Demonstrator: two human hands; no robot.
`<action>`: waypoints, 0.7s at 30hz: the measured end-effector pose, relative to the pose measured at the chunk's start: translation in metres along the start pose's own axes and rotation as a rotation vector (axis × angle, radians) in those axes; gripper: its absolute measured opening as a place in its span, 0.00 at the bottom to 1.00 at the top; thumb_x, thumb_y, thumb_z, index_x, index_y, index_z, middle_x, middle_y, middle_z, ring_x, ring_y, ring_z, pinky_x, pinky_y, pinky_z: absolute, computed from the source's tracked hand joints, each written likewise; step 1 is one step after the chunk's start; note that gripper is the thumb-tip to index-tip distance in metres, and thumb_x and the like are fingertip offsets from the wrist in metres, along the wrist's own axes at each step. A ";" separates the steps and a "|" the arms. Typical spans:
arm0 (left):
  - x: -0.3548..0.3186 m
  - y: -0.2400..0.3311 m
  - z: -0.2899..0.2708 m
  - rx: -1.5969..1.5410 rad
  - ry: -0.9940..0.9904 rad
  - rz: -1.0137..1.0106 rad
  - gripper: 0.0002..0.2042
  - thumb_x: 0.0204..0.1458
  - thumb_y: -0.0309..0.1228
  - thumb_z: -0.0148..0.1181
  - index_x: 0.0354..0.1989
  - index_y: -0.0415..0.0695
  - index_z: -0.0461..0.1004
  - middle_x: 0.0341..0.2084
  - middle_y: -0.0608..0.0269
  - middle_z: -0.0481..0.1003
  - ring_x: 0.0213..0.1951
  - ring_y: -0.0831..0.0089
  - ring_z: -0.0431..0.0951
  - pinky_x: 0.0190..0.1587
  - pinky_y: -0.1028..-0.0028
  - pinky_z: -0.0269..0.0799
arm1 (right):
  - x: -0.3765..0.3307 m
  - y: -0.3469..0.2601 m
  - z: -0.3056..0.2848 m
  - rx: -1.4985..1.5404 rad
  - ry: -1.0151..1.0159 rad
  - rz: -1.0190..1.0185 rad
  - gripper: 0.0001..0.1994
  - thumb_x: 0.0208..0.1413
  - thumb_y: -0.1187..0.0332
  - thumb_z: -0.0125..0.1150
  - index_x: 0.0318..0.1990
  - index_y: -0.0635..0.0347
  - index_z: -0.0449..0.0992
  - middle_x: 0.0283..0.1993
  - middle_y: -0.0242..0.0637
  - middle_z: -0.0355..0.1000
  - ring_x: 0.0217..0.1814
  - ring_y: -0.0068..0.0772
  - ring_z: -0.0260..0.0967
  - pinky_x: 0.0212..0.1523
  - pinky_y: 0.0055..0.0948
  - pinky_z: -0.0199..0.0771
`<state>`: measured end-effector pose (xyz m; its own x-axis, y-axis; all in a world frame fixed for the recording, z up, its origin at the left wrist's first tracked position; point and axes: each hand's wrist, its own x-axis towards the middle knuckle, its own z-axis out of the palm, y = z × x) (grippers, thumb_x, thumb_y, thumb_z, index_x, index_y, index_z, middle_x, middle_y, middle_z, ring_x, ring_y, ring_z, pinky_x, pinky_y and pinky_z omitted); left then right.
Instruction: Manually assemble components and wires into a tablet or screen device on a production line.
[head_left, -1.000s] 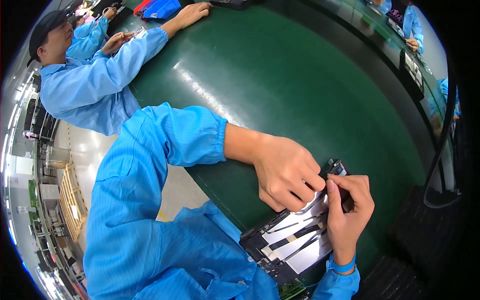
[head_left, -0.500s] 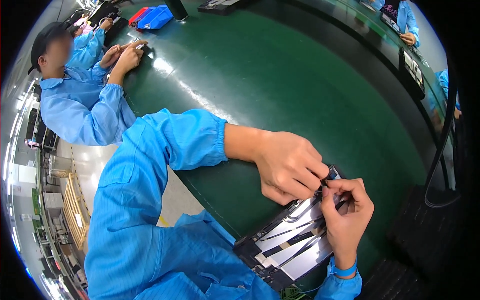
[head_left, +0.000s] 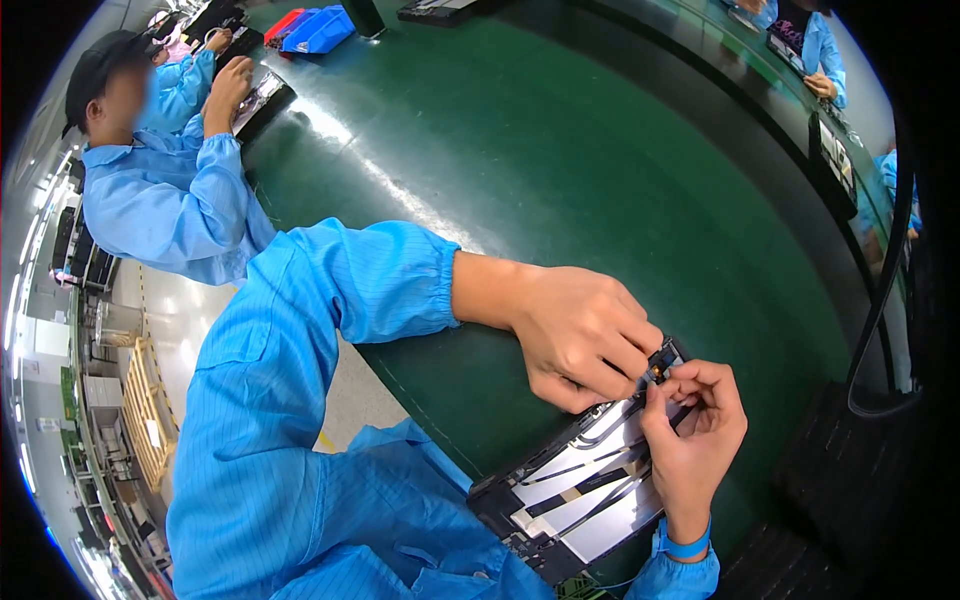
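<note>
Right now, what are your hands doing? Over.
Left hand and right hand both pinching a small part at the corner of the open tablet. Tablet lies flat on the green table. Nothing blocking.

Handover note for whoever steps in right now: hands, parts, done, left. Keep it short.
Left hand: fingertips pinching a small part at the top corner of the open tablet.
Right hand: fingers curled at the same corner, touching that part.
Tablet: lies open at the near edge of the green table, silver inside with dark strips showing.
Done: tablet is opened and in place.
Left: the small part looks not yet settled; whether it is seated cannot be told.
</note>
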<state>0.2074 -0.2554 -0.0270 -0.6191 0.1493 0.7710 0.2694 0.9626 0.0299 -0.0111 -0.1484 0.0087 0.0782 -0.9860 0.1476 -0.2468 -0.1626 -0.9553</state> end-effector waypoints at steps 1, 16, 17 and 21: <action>0.001 0.000 -0.001 0.000 -0.001 0.002 0.08 0.46 0.29 0.62 0.31 0.38 0.81 0.25 0.64 0.72 0.28 0.65 0.76 0.22 0.69 0.66 | 0.000 -0.001 0.001 -0.008 0.004 -0.002 0.13 0.55 0.86 0.70 0.46 0.68 0.77 0.35 0.31 0.78 0.38 0.16 0.72 0.43 0.19 0.69; 0.038 0.112 0.030 -0.355 -0.165 0.177 0.22 0.56 0.41 0.60 0.50 0.35 0.82 0.50 0.44 0.80 0.54 0.47 0.81 0.63 0.43 0.76 | -0.009 0.002 -0.027 -0.150 0.260 -0.411 0.16 0.55 0.83 0.64 0.52 0.63 0.81 0.53 0.44 0.76 0.47 0.34 0.74 0.49 0.30 0.76; 0.039 0.132 0.039 -0.448 -0.261 0.238 0.22 0.58 0.41 0.57 0.52 0.36 0.81 0.61 0.37 0.76 0.65 0.44 0.75 0.74 0.41 0.64 | -0.016 -0.007 -0.032 -0.217 0.273 -0.452 0.15 0.55 0.82 0.64 0.50 0.63 0.82 0.52 0.46 0.77 0.48 0.37 0.76 0.50 0.32 0.77; 0.045 0.135 0.033 -0.204 -0.605 0.201 0.21 0.55 0.41 0.60 0.52 0.40 0.83 0.72 0.38 0.68 0.75 0.46 0.66 0.80 0.33 0.49 | -0.070 -0.045 -0.053 -0.460 0.371 -0.513 0.14 0.50 0.82 0.68 0.46 0.61 0.84 0.51 0.46 0.79 0.49 0.47 0.76 0.50 0.40 0.77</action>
<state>0.1920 -0.1112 -0.0094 -0.8310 0.4788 0.2831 0.5199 0.8496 0.0891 -0.0567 -0.0737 0.0553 -0.0175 -0.7184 0.6954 -0.6494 -0.5207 -0.5542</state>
